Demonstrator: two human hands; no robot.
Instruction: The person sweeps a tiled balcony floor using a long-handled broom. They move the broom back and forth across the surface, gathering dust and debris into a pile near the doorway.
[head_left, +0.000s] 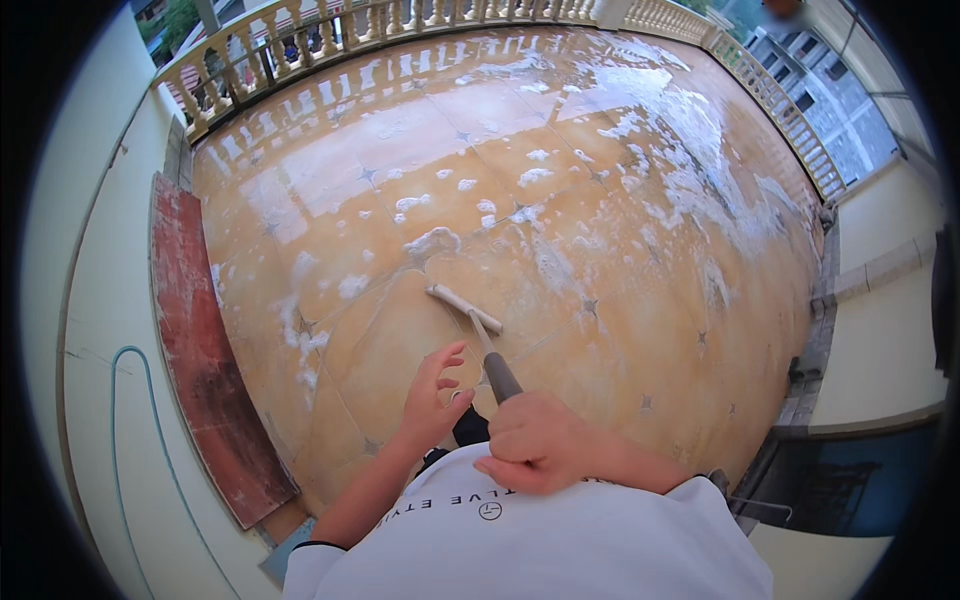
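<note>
My right hand (541, 442) is closed around the upper end of a long-handled floor squeegee or brush (465, 307), close to my white shirt. Its dark grip runs down to a pale, narrow head that rests on the wet tiled floor (420, 330). To the left of the handle, my left hand (439, 390) hangs in the air with its fingers apart and curled, holding nothing. White foam (697, 150) covers much of the floor at the upper right, with smaller patches scattered ahead of the head.
A weathered red board (210, 360) lies along the left wall, near a thin blue-green hose (150, 405). Cream balustrades (375, 22) border the far and right sides. A dark opening (832, 480) lies at the lower right.
</note>
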